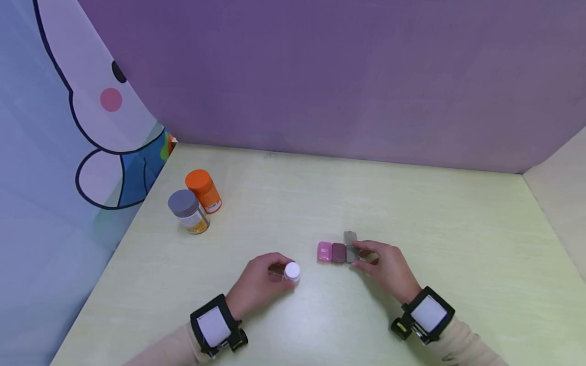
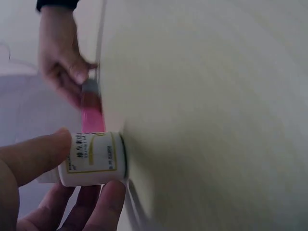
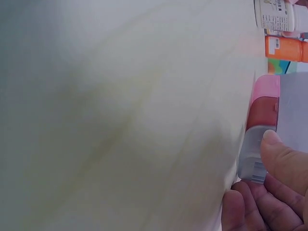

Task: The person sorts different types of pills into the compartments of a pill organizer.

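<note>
At the left of the pale table (image 1: 458,218), a grey-lidded jar (image 1: 188,211) stands just beside an orange bottle (image 1: 203,191); the head view shows both lids, while the right wrist view catches only part of the orange one, with a barcode on its label and its top cut off by the frame edge.

Further right, the left hand (image 1: 259,282) grips a small white bottle (image 1: 292,272) upright between thumb and fingers. From the head this is mostly a white cap; the left wrist view shows the yellow-lined label with its dark characters, too soft to read fully. Whether the base touches the table is hard to make out.

Right of the bottle, and apart from it, lies a three-part case (image 1: 339,252), its sections running pink, dark red and grey. The head view shows a grey flap (image 1: 350,237) swung out behind the grey section; the inside of that section cannot be made out.

At the case's right end, the right hand (image 1: 389,267) pinches the grey section. Its wrist view shows the thumb on one face and the other fingers curled near the end, partly cut off; the left wrist view blurs this hand.
</note>
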A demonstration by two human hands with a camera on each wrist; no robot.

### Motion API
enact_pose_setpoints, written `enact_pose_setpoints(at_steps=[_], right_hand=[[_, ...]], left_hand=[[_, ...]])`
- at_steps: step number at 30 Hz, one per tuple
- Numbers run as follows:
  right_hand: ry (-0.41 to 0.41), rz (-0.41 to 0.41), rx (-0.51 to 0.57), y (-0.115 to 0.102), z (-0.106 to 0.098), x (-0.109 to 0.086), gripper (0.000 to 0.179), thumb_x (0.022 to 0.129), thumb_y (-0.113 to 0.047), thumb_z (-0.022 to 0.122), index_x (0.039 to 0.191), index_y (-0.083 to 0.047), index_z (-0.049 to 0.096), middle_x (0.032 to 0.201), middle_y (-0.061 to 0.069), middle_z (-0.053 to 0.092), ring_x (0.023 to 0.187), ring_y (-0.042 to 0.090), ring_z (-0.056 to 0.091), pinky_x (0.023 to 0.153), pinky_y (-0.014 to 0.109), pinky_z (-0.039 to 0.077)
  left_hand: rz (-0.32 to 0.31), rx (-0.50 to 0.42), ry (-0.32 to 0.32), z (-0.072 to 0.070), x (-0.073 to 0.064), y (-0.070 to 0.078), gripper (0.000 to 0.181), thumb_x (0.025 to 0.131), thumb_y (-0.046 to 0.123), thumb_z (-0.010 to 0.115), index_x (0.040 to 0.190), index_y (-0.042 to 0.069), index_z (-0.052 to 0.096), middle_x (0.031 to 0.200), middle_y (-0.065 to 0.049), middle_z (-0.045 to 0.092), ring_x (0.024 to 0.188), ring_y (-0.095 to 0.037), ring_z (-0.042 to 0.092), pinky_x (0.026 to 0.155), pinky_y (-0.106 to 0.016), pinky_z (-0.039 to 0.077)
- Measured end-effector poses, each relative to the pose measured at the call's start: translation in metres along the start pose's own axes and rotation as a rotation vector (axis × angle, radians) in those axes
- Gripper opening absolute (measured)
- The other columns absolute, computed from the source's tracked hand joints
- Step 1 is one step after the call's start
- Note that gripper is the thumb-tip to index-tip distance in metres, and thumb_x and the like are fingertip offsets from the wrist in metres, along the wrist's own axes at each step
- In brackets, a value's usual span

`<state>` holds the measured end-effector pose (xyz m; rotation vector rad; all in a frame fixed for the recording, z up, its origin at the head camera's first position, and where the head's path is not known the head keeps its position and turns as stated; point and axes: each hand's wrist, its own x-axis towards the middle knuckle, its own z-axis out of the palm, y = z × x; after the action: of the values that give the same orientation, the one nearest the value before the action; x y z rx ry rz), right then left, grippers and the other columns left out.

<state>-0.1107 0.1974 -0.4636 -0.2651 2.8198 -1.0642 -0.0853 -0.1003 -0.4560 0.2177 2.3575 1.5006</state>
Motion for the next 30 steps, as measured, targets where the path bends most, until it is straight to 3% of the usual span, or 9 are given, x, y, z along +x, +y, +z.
enact_pose_setpoints(at_steps=[7,12,22,30], right_hand=[[0.001,0.003,0.004,0.001,0.0,0.0,0.047,0.085,-0.005,0.084,0.13,-0.001,0.071,0.12,0.019,0.077,0.097,0.025,0.075,0.078,0.034,0.065],[0.01,-0.009,0.012,0.001,0.001,0.0,0.047,0.085,-0.006,0.085,0.13,-0.001,0.071,0.119,0.018,0.077,0.096,0.025,0.075,0.078,0.034,0.065],[0.023,0.015,0.012,-0.001,0.003,-0.003,0.049,0.087,-0.004,0.082,0.134,-0.003,0.069,0.117,0.016,0.077,0.101,0.026,0.073,0.079,0.034,0.065],[0.024,0.025,0.05,0.0,0.004,-0.008,0.055,0.088,0.0,0.08,0.14,-0.004,0.064,0.126,0.019,0.074,0.11,0.031,0.072,0.085,0.036,0.064]], left_hand=[[0.11,0.0,-0.114,0.038,0.009,0.017,0.027,0.085,0.003,0.084,0.11,0.003,0.073,0.108,-0.01,0.075,0.102,-0.021,0.07,0.091,-0.033,0.063],[0.148,0.006,-0.178,0.057,0.017,0.027,0.026,0.083,0.004,0.085,0.107,0.005,0.074,0.105,-0.007,0.076,0.098,-0.015,0.07,0.089,-0.026,0.06],[0.137,0.013,-0.192,0.063,0.02,0.032,0.031,0.083,0.006,0.086,0.112,0.006,0.074,0.11,-0.008,0.077,0.106,-0.022,0.072,0.092,-0.031,0.062],[0.122,0.018,-0.19,0.064,0.022,0.029,0.029,0.084,0.007,0.086,0.111,0.009,0.076,0.108,-0.006,0.079,0.099,-0.013,0.071,0.088,-0.023,0.059]])
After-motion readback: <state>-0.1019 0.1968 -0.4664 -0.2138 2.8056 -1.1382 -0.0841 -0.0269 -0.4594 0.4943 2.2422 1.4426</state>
